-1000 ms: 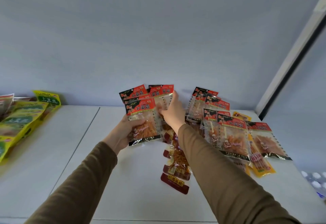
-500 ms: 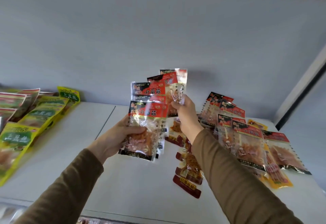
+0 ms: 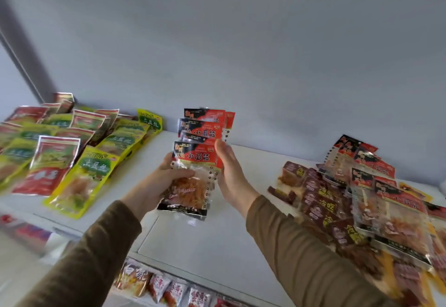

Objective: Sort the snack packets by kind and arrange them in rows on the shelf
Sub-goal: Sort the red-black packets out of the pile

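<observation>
I hold a stacked bundle of red-and-black snack packets (image 3: 196, 159) above the white shelf (image 3: 217, 239). My left hand (image 3: 166, 181) grips the bundle's lower left side, thumb across the front packet. Pressed flat against the bundle's right edge is my right hand (image 3: 229, 174), squaring the stack. More red-and-black packets of the same kind (image 3: 376, 186) lie in a loose heap at the right. Dark red small packets (image 3: 321, 200) lie strewn in front of that heap. Yellow-green packets (image 3: 94, 171) and red-and-silver packets (image 3: 52, 164) lie in overlapping rows at the left.
The grey back wall (image 3: 241, 65) rises behind the shelf. Below the front edge, a lower shelf shows several other snack packets (image 3: 164, 287). Bare shelf surface lies between the left rows and the right heap.
The view has swung left, showing more of the left rows. The bundle has been drawn into a tighter stack, with my right hand shifted from its top to its right edge.
</observation>
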A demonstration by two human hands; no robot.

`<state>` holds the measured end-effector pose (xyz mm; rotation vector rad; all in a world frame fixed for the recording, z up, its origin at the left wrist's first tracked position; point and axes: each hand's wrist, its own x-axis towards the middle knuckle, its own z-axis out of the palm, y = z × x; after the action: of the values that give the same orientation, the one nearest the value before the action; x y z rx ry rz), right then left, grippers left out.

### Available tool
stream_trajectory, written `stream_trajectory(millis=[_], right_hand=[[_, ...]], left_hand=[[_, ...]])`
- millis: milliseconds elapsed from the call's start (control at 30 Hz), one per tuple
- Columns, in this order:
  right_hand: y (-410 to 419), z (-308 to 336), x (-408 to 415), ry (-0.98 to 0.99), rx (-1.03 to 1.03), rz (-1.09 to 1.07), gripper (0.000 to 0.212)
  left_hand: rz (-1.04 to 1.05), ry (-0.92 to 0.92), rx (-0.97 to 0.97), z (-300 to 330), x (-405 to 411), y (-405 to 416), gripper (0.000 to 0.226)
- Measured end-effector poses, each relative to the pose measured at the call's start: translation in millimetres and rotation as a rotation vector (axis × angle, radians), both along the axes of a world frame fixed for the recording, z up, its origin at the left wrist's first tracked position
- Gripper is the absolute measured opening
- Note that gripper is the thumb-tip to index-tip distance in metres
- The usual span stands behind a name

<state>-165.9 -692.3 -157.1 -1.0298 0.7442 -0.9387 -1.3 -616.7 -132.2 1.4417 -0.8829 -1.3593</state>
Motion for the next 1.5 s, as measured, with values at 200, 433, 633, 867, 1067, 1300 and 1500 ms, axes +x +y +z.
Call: stream_trajectory(millis=[200,433,633,867,1067,1300,1500], right_hand=[[3,-17,90,0.041,0.1,-0.05,0.034],[-17,-34,156,0.023,0.19,-0.099,0.038],[-26,-36,154,0.114,0.014,-0.144,0.05],[-8,-37,175,0.148,-0.007,-0.214,0.065],[2,-38,176,0.2,-0.043,-0.158,0.068],[13,4,104,0.388,-0.207,-0.149,0.059],[16,17,14,0.752,-0.654,-0.241,0.044]], left_hand=[[0.061,-0.242,0.093,10,62,5,0.048],[0.032,-0.494,0.193,17,111,-19,0.039],[-0.01,-0.613,0.212,12,118,-32,0.103],[0.005,-0.674,0.125,0,121,-33,0.09],[0.03,-0.759,0.117,-8,117,-32,0.098],[0.064,-1.036,0.001,1,107,-30,0.102],[-0.016,-1.155,-0.352,12,46,-48,0.081]])
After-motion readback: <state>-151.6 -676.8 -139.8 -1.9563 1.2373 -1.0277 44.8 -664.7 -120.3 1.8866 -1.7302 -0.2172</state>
